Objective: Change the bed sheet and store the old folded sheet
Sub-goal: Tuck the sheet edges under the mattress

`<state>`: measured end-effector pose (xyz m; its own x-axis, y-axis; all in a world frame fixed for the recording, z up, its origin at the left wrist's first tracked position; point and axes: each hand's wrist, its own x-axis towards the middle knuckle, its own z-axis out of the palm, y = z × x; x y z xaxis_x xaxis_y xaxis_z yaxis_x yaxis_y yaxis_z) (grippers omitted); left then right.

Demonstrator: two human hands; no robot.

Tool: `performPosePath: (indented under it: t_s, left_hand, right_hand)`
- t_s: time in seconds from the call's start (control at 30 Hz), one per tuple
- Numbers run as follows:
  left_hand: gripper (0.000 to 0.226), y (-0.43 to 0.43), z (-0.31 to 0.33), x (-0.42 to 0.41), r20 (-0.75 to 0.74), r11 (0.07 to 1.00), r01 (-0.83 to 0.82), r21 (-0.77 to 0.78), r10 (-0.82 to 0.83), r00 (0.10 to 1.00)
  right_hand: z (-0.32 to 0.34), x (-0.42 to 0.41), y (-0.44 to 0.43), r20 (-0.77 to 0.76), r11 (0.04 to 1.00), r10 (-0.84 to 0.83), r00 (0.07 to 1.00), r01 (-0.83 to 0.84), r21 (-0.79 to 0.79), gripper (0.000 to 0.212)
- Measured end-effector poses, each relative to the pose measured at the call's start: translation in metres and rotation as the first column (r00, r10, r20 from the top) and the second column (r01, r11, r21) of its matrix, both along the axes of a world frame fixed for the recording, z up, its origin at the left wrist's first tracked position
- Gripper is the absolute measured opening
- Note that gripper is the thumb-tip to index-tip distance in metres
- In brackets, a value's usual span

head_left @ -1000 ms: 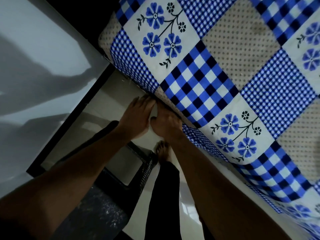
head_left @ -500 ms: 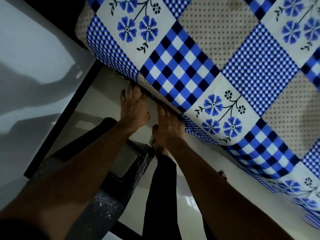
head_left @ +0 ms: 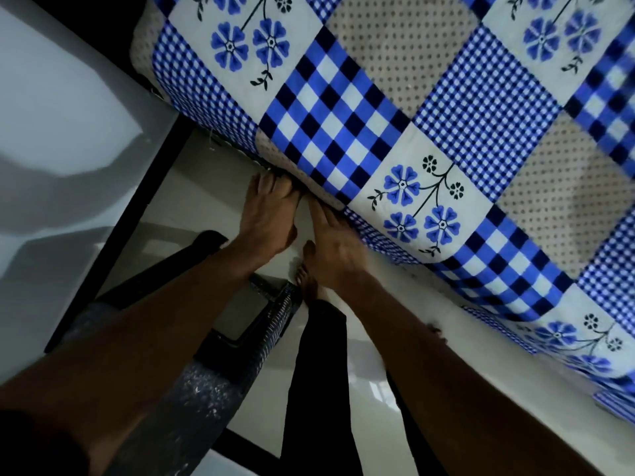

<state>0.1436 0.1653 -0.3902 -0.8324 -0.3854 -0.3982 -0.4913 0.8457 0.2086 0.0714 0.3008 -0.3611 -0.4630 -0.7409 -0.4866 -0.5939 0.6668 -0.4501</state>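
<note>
Hands at bed sheet [head_left: 343, 132] edge.
Both left hand [head_left: 269, 214] and right hand [head_left: 335, 245] are pressing with straight fingers, neither grip curling round cloth; fingertips possibly tucked underneath.

Quick count: one patchwork bed sheet [head_left: 336, 132]. Two hands, the left hand [head_left: 268, 218] and the right hand [head_left: 333, 249]. Two bare feet: one foot [head_left: 305, 285] shows plainly, the other is just toes [head_left: 436, 331]. One dark trouser leg [head_left: 319, 389]. Four flowered squares in view, and the only whole flowered square [head_left: 419, 201] has three blue flowers and two tiny dark ones.
</note>
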Motion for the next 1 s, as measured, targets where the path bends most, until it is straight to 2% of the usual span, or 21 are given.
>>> performPosePath:
  t_s: [0.07,0.13,0.2,0.27,0.33,0.43,0.57,0.67,0.83,0.93,1.0]
  left_hand:
    - [0.078,0.013,0.005,-0.006,0.129,0.998,-0.061,-0.015,0.063,0.990]
    - [0.068,0.024,0.008,-0.013,0.155,0.991,-0.129,-0.024,0.132,0.979]
    - [0.055,0.027,0.009,-0.015,0.092,0.981,-0.193,-0.026,0.194,0.977]
    - [0.053,0.027,0.006,-0.010,-0.009,0.974,-0.227,-0.014,0.227,0.974]
    - [0.062,0.032,0.008,-0.002,-0.077,0.982,-0.186,0.005,0.186,0.979]
    - [0.074,0.046,0.013,0.008,-0.108,0.997,-0.001,0.081,0.010,0.994]
    - [0.069,0.034,0.005,0.004,-0.124,0.987,0.150,0.054,-0.143,0.982]
    - [0.078,0.037,0.002,-0.002,-0.030,0.987,0.159,-0.024,-0.160,0.987]
    - [0.071,0.073,0.001,-0.023,0.093,0.992,-0.091,-0.087,0.099,0.991]
    - [0.062,0.085,-0.006,-0.030,0.044,0.977,-0.199,-0.082,0.203,0.978]
    - [0.053,0.086,-0.005,-0.026,-0.018,0.977,-0.195,-0.082,0.195,0.981]
  right_hand:
    - [-0.004,0.008,0.018,0.017,1.000,-0.002,1.000,0.001,0.014,0.083]
    - [-0.009,0.008,0.029,0.009,0.996,-0.002,1.000,0.001,0.089,0.083]
    - [-0.012,0.004,0.027,-0.047,0.989,-0.029,0.998,0.035,0.142,0.083]
    - [-0.010,0.002,0.017,-0.055,0.983,-0.065,0.996,0.073,0.169,0.085]
    - [-0.012,0.001,0.007,-0.045,0.969,-0.079,0.996,0.087,0.230,0.090]
    - [-0.013,0.003,0.000,-0.054,0.948,-0.056,0.997,0.071,0.311,0.090]
    - [-0.005,-0.013,0.009,-0.028,0.979,-0.084,0.996,0.088,0.182,0.080]
    - [0.001,-0.015,0.037,-0.013,0.990,0.019,1.000,-0.017,0.143,0.084]
    - [-0.013,-0.016,0.098,-0.058,0.993,-0.001,0.998,0.007,0.119,0.089]
    - [-0.022,-0.020,0.097,-0.099,0.988,-0.007,0.995,0.022,0.153,0.090]
    - [-0.025,-0.015,0.091,-0.123,0.988,-0.033,0.992,0.051,0.143,0.090]
